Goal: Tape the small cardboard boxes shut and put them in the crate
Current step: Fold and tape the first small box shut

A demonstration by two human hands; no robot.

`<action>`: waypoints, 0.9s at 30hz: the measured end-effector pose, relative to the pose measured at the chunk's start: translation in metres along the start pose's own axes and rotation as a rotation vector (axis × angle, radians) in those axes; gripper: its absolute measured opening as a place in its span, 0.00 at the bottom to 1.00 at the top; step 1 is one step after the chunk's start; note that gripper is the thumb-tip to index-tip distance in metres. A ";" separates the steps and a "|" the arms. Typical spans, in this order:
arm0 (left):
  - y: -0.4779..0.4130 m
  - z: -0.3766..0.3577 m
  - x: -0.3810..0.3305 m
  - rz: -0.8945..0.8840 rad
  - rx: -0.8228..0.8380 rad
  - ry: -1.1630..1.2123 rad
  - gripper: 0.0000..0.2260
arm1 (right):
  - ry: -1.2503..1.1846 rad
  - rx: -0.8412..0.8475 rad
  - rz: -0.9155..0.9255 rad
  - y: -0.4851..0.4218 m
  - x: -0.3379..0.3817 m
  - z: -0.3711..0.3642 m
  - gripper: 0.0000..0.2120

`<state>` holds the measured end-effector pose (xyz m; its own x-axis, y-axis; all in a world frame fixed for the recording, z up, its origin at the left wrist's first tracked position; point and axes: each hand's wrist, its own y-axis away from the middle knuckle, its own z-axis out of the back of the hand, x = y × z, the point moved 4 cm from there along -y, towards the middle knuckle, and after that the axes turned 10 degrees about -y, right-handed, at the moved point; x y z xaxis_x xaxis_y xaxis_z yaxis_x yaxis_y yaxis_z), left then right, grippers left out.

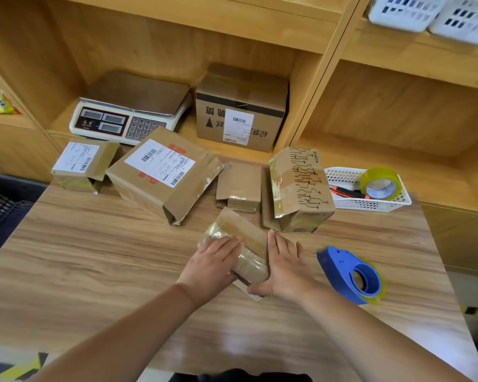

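Head view: 1 small cardboard box (246,232) is held on the table (94,271) between 2 hands. The left hand (213,266) is pressed flat on its top, fingers straight. The right hand (284,268) is laid against its right side, fingers extended.

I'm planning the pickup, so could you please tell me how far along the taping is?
Done: nothing seen in the barely visible crate. In hand: left hand and right hand press one small box, tape dispenser beside. Left: four boxes behind, flaps loose.
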<state>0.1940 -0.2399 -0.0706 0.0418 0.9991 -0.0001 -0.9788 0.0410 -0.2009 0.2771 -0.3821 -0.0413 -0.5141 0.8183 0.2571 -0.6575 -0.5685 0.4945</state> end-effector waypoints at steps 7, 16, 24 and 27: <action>0.002 -0.005 0.030 -0.007 0.332 -0.050 0.33 | 0.005 -0.041 0.012 -0.001 0.006 0.008 0.63; -0.003 0.010 0.054 0.246 0.239 -0.034 0.28 | -0.052 -0.217 -0.077 0.013 0.028 -0.006 0.40; -0.012 0.014 0.065 0.520 0.378 0.519 0.19 | -0.075 -0.220 -0.018 0.028 0.054 -0.021 0.16; -0.020 0.015 0.053 0.369 0.456 0.520 0.35 | -0.096 -0.184 0.040 0.031 0.067 -0.030 0.14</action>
<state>0.2128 -0.1872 -0.0522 -0.3239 0.8210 -0.4702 -0.9286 -0.1809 0.3239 0.2055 -0.3480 -0.0338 -0.4929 0.7941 0.3556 -0.7314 -0.5995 0.3251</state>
